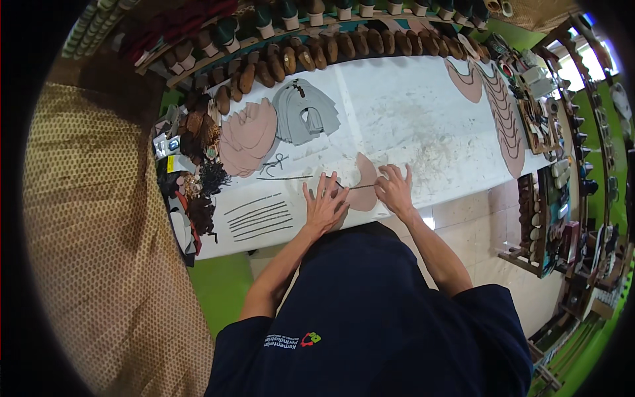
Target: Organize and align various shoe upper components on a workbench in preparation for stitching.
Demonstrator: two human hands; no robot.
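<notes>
A curved pinkish-tan piece (362, 200), like a shoe upper, lies flat at the table's near edge. Across it runs a thin dark strip (360, 187), spanning the gap between my two hands. My left hand (323, 205) rests with fingers spread at the strip's left end, against the piece's left side. At the other end, my right hand (395, 190) pinches the strip between thumb and fingers, the remaining fingers raised. Several similar dark strips (259, 218) lie side by side to the left, with one more strip (284, 177) and a small tangle of strips (274, 163) beyond them.
Stacked pink pieces (246, 140) and grey pieces (296, 119) lie at the table's left. Overlapping dark-edged pieces (508, 135) curve along its right. Brown shoe forms (360, 45) line the far edge. Dark cluttered materials (205, 192) crowd the left edge; shelves (582, 165) stand at right.
</notes>
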